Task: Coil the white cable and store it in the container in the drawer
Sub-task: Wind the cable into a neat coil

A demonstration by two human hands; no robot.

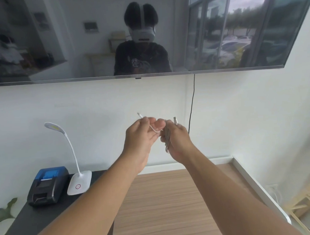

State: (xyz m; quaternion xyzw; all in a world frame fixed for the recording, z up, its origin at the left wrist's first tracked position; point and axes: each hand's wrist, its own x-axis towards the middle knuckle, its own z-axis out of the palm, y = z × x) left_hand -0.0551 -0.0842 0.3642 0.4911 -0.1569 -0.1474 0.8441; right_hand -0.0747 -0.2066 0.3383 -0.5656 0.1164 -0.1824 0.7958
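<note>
Both hands are raised side by side above the bench (167, 201), in front of the wall. The left hand (141, 137) pinches one end of the cable (155, 129); the right hand (176, 139), just to its right, grips the coiled bundle. On a lower surface left of the bench stand a receipt printer (47, 186) and, to its right, a desk lamp (79, 183). A television (77, 41) hangs on the wall above, a cord (192, 102) running down from it behind the right hand.

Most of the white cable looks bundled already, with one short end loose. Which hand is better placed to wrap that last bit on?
The left hand. It pinches the loose end of the cable near the small plug, free to wind. The right hand has its grip around the bundle.
</note>
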